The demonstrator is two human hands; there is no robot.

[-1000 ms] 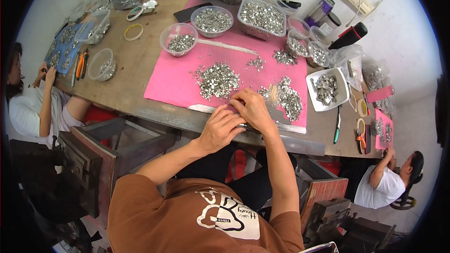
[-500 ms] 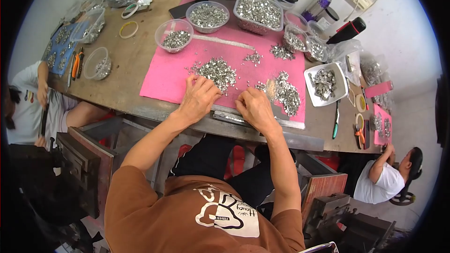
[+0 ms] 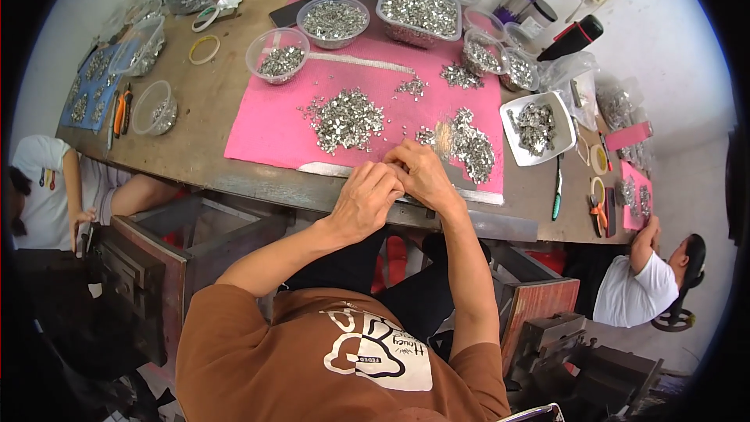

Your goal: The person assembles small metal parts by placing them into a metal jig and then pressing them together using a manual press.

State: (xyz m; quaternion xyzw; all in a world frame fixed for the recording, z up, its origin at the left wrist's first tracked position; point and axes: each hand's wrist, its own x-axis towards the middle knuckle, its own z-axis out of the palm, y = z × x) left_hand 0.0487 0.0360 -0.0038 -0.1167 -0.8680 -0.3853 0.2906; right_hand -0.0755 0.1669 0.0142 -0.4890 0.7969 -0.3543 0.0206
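Note:
At the front edge of the bench, my left hand and my right hand meet with their fingertips touching. The fingers of both are curled and pinched together; whatever lies between them is hidden. Just beyond is a pink mat bearing a large heap of small silvery metal pieces. A second heap of metal pieces lies past my right hand, beside a tan worn patch. Under my hands, a narrow metal bar along the bench edge is mostly covered.
Clear tubs of metal pieces line the back, with a larger square tub. To the right are a white dish, a green-handled tool and orange pliers. People sit at both sides, one in a white shirt.
My left hand has left the edge of the large heap and come right and nearer, up against my right hand. The view has shifted slightly.

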